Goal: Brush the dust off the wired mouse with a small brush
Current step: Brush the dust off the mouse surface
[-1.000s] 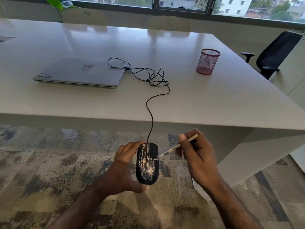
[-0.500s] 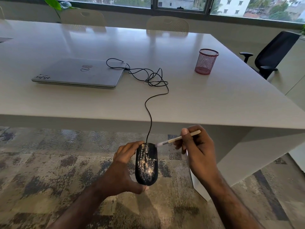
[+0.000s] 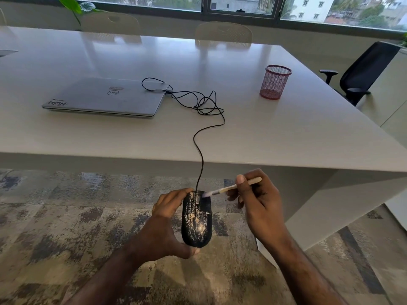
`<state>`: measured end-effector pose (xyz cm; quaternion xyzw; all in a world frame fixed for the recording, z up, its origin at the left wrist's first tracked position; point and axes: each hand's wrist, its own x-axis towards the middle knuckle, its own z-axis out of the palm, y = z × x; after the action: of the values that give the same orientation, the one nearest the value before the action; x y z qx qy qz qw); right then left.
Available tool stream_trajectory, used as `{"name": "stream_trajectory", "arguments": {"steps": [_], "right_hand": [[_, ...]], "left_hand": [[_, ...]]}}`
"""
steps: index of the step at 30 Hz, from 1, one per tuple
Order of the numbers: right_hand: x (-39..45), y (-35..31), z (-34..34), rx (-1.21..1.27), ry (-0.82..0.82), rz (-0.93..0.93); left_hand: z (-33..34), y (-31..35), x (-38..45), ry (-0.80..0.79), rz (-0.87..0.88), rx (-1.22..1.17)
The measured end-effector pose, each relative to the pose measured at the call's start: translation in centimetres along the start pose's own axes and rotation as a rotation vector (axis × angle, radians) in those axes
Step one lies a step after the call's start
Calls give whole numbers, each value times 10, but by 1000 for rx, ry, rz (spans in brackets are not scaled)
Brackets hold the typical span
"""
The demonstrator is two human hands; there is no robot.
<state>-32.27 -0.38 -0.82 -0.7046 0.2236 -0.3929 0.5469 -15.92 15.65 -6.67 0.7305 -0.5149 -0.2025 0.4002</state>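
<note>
Currently: L hand [image 3: 167, 225] holds the wired mouse [image 3: 196, 219] in the air below the table [image 3: 286, 133] front edge, over the patterned carpet [image 3: 55, 227]; fingers curled around mouse's left side and far end, thumb under its near end. Mouse black, top streaked w/ pale dust, long axis pointing away from the person. R hand [image 3: 259, 208] pinches the small brush [image 3: 231, 188] btwn thumb and fingers, pencil-style grip, handle end sticking out past the knuckles. Bristle tip touching mouse top at far right, approx. by the button area; tip blurred. Cable [image 3: 199, 150] runs from mouse up over table edge, loops in a loose tangle, ends at closed silver laptop [image 3: 105, 97]. Red mesh cup [image 3: 274, 82] stands upright on table, well apart to the right. Black office chair [image 3: 361, 71] beyond right table corner.
</note>
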Motion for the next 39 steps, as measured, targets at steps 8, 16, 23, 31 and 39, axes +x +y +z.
{"name": "stream_trajectory", "arguments": {"steps": [8, 16, 23, 31, 39], "right_hand": [[2, 2, -7, 29, 12, -8], [-4, 2, -4, -35, -52, -8], [-4, 3, -4, -11, -70, -17], [-3, 4, -5, -3, -82, -44], [-2, 8, -7, -60, -77, -33]], "left_hand": [[1, -1, 2, 11, 1, 8], [2, -8, 2, -3, -29, 8], [3, -9, 3, -10, -40, -3], [3, -11, 4, -28, -42, -11], [3, -15, 4, -30, -53, -14]]}}
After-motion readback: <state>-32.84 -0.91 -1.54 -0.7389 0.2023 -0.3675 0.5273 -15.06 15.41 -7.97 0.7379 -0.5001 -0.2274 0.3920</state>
